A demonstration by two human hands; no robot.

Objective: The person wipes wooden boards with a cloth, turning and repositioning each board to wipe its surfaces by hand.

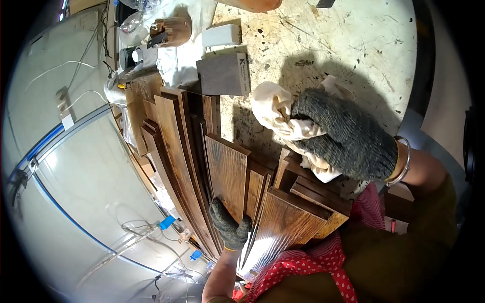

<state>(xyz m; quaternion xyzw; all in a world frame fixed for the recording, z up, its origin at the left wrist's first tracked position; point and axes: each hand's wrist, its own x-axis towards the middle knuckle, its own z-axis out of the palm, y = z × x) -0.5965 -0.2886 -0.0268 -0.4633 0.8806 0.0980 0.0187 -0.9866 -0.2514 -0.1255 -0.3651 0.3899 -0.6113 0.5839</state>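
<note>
My right hand (343, 134), in a dark grey knitted glove, is closed around a crumpled cream cloth (273, 108) above the worn tabletop. My left hand (228, 225), gloved the same way, grips the near end of a brown wood-grain board (226, 174), fingers at its left edge and thumb at its right. Other wooden boards (174, 131) stand close together on the left, slanting away from me. A wide board (285, 217) leans at my front, right of my left hand, with shorter pieces behind it.
On the stained pale table (323, 30) sit a dark grey block (222, 76), a pale block (221, 36) and a brown translucent container (174, 31). Clear plastic and small bottles crowd the far left. A whitish panel with cables (76, 151) borders the left side.
</note>
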